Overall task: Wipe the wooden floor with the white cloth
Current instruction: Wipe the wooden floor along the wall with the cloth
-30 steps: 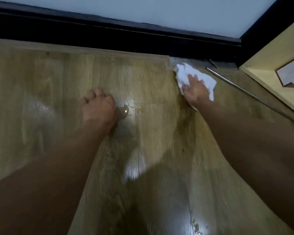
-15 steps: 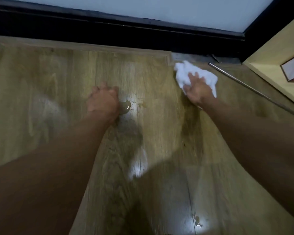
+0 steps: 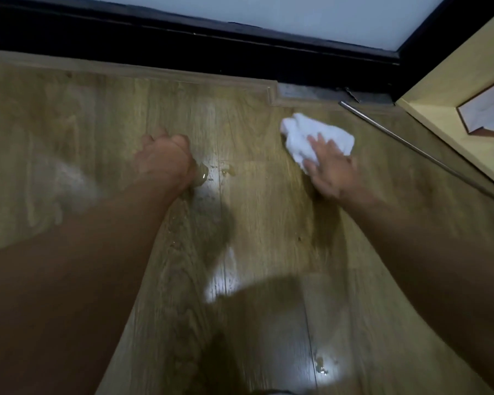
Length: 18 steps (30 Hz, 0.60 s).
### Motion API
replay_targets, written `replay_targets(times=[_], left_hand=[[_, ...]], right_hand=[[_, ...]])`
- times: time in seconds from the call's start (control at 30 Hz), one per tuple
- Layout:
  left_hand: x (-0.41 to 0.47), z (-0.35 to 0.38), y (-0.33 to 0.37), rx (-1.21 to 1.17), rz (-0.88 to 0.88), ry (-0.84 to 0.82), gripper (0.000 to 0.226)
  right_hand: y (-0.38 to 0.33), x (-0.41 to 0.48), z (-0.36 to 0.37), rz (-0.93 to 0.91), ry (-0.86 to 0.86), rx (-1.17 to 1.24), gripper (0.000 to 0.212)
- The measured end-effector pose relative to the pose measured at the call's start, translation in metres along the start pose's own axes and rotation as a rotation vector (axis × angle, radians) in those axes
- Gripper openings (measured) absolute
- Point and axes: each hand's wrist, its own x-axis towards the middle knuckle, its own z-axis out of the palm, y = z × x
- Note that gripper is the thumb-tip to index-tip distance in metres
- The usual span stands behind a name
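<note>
The right hand lies flat with its fingers spread, pressing down on the white cloth. The bunched cloth sticks out past the fingertips, on the wooden floor. The left hand is curled into a fist and rests on the floor, holding nothing. A small wet puddle shines just beside the left hand, between the two hands.

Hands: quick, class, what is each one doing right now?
Left hand: closed fist, propped on wooden floor.
Right hand: open, pressing white cloth.
</note>
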Motion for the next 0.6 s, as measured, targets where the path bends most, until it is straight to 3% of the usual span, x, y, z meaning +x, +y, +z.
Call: replay_targets(times=[0.13,0.23,0.37,0.43,0.53,0.6], left_hand=[[0.01,0.002,-0.012,-0.013,0.036,0.018,0.034],[0.012,0.007,-0.025,0.007,0.109,0.011,0.034],[0.014,0.006,-0.031,0.007,0.134,0.037,0.037],[0.014,0.004,-0.027,0.007,0.103,0.044,0.038],[0.009,0.005,-0.026,0.03,0.108,0.016,0.039],[0.005,0.007,-0.03,0.017,0.144,0.005,0.036]], right_hand=[[0.025,-0.06,0.002,-0.268,0.067,0.003,0.052],[0.037,-0.024,-0.007,-0.105,0.1,-0.003,0.052],[-0.027,0.017,0.001,0.115,0.049,-0.038,0.058],[-0.057,-0.001,0.012,0.005,0.081,-0.048,0.056],[-0.059,-0.059,0.023,-0.309,0.093,-0.083,0.053],[-0.034,-0.068,0.016,-0.325,0.067,-0.115,0.055]])
